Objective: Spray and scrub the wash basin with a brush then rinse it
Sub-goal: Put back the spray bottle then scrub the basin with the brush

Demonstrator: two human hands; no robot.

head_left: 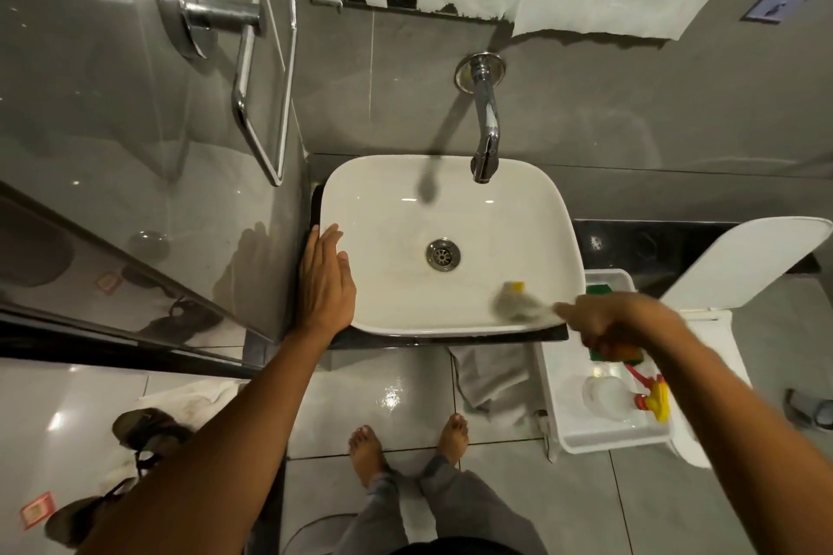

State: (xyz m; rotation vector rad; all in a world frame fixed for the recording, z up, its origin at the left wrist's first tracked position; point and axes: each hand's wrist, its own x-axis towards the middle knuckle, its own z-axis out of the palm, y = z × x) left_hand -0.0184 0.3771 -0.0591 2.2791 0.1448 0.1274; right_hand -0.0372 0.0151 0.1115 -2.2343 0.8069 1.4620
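- Wash basin [392, 194]: white, rounded-rectangular, centre of frame, sitting on a dark counter. Metal drain [444, 254] at the middle of the bowl.
- Tap [484, 122]: chrome, wall-mounted, upper centre of frame; spout ends over the far rim of the basin. No water stream can be made out.
- Left hand [325, 279]: at the left edge of the basin, palm down, fingers extended and held close together, resting flat on the rim. Holds nothing.
- Right hand [599, 322]: lower right of the basin, just outside its near-right corner, fingers curled closed around the handle of the brush [518, 304].
- Brush head lies inside the bowl, near-right part, against the inner wall; motion-blurred, pale bristles with a yellow patch at the tip. Exact contact with the surface cannot be told through the blur.
- White tray [604, 442]: right of frame, beside the basin. It holds a clear spray bottle [608, 394] with a red and yellow trigger, lying on its side, and a green sponge [597, 288] at the far end.
- Grey cloth [491, 379] hangs below the counter, lower centre.
- Bare feet [365, 446] on the tiled floor, bottom centre.
- Chrome towel holder [248, 72] on the wall, upper left.
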